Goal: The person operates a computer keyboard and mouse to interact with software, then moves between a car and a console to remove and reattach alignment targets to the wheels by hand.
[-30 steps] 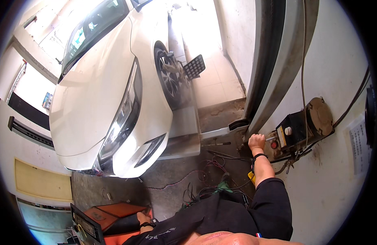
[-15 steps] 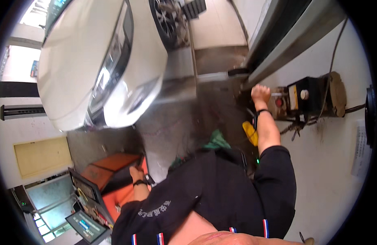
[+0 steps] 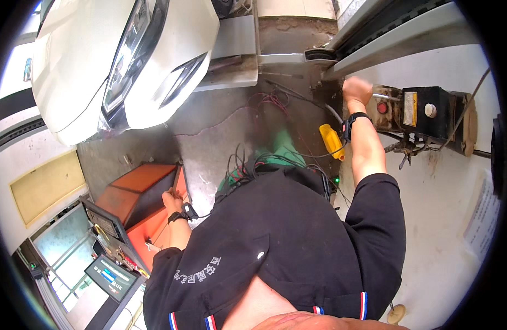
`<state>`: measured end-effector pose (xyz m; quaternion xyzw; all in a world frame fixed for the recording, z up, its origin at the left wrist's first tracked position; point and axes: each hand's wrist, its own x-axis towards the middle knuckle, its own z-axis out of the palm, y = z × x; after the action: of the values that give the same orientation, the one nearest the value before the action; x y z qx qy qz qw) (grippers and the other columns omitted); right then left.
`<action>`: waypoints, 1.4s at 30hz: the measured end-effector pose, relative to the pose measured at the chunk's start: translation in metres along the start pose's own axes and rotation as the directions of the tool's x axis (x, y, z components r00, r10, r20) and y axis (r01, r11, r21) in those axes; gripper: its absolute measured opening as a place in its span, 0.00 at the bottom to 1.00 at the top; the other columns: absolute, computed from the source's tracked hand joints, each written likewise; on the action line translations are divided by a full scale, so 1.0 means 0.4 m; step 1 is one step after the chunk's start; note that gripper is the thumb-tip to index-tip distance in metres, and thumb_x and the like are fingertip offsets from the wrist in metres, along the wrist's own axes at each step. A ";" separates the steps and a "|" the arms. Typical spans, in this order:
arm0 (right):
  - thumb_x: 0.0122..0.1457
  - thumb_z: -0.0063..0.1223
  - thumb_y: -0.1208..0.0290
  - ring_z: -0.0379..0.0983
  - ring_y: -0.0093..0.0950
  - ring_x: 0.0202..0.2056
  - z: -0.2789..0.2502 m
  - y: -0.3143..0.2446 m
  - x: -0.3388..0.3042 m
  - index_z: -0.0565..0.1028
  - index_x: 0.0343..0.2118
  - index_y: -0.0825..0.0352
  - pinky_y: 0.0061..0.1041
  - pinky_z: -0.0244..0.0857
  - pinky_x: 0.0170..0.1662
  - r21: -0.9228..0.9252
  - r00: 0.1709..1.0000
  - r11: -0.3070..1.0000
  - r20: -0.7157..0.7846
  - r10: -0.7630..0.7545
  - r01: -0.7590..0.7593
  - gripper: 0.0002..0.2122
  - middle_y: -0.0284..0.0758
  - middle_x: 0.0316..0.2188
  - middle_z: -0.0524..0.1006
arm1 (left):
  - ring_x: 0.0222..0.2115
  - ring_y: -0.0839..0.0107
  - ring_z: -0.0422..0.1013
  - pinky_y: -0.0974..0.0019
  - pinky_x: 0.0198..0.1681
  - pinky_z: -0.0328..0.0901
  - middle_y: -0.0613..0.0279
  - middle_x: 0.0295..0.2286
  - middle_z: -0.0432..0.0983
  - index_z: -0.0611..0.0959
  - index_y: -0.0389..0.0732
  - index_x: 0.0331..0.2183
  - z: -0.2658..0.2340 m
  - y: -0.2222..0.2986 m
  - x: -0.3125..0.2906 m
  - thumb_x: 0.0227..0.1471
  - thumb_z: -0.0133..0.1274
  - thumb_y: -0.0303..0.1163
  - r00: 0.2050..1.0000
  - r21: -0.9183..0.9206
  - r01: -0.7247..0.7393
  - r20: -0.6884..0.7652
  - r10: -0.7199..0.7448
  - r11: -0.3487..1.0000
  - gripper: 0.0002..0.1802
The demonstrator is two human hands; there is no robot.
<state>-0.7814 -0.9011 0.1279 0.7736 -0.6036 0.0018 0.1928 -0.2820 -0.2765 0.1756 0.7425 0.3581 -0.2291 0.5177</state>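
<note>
At the right, my right hand [image 3: 356,89] is closed in a fist around a metal lever [image 3: 386,97]. The lever comes out of a black control box [image 3: 433,113] with a white knob, beside a red round button [image 3: 382,108]. On the left, my left hand [image 3: 172,201] is by the edge of an orange and black cabinet [image 3: 140,184]. Its fingers look loosely spread with nothing in them, though partly hard to make out. A white car [image 3: 179,52] stands ahead to the left, its front corner by a grey platform [image 3: 234,41].
A yellow bottle [image 3: 332,142] stands by the right wall. Red and black cables [image 3: 272,102] trail over the floor, and more black cables lie near my waist. A grey metal post [image 3: 396,41] rises at the upper right. A screen [image 3: 113,276] is at the lower left.
The view has shifted and sharpened, with the car and platform now higher in the picture. My right hand stays on the lever and my left hand stays beside the orange cabinet.
</note>
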 end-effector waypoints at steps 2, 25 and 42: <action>0.52 0.51 0.60 0.78 0.35 0.24 0.005 0.004 0.001 0.77 0.15 0.56 0.37 0.67 0.30 0.006 1.000 1.000 0.012 -0.008 0.007 0.12 0.34 0.18 0.80 | 0.24 0.64 0.68 0.62 0.28 0.63 0.56 0.26 0.72 0.78 0.38 0.33 -0.002 -0.001 0.008 0.52 0.42 0.29 1.000 0.014 0.001 0.013 -0.001 1.000 0.10; 0.51 0.52 0.62 0.78 0.34 0.24 -0.011 -0.004 0.000 0.76 0.15 0.56 0.36 0.67 0.31 -0.017 0.992 1.000 -0.123 -0.015 0.013 0.11 0.33 0.17 0.79 | 0.21 0.63 0.67 0.61 0.24 0.63 0.58 0.21 0.69 0.73 0.39 0.25 0.024 0.046 -0.033 0.49 0.44 0.29 0.999 -0.034 0.030 0.028 -0.029 0.999 0.05; 0.51 0.51 0.62 0.78 0.33 0.24 -0.011 -0.024 0.012 0.76 0.15 0.56 0.36 0.67 0.31 -0.072 0.993 0.997 -0.116 0.027 -0.036 0.10 0.32 0.18 0.79 | 0.26 0.67 0.69 0.65 0.23 0.63 0.60 0.29 0.72 0.77 0.37 0.39 0.015 0.140 0.093 0.56 0.46 0.34 0.993 -0.029 -0.112 0.027 0.113 0.993 0.13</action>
<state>-0.7700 -0.9022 0.1301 0.7548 -0.6033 0.0270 0.2559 -0.2150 -0.2827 0.1811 0.7509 0.3113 -0.2051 0.5452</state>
